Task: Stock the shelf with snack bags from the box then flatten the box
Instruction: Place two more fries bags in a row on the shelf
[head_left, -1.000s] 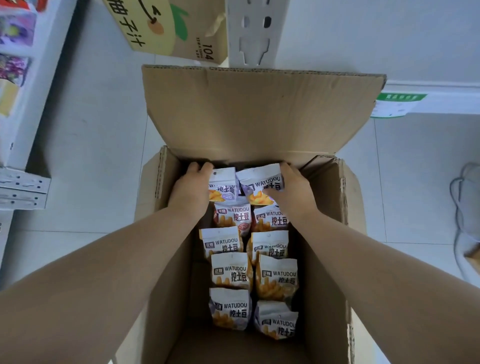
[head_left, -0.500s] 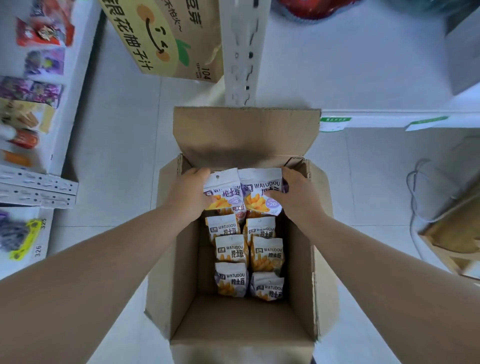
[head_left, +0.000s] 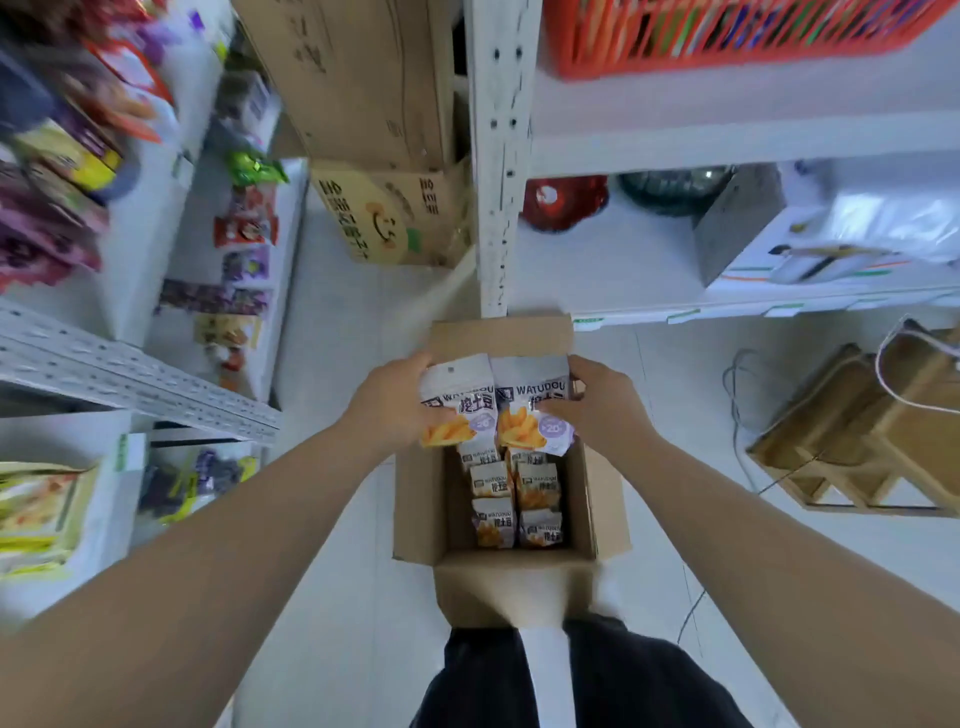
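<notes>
Currently, the left hand (head_left: 392, 410) grips the first snack bag (head_left: 457, 397) at its left edge, with the fingers (head_left: 415, 364) curled over the bag's top corner. The right hand (head_left: 605, 410) grips the second snack bag (head_left: 530, 402) at its right edge in the same manner. Both bags are upright, side by side and touching, held above the far end of the open cardboard box (head_left: 421, 499). The box stands on the floor (head_left: 332, 364), just in front of a white shelf post (head_left: 498, 156). The remaining bags (head_left: 514, 504) lie inside the box in two rows. An orange basket (head_left: 727, 31) sits on an upper shelf (head_left: 727, 119).
</notes>
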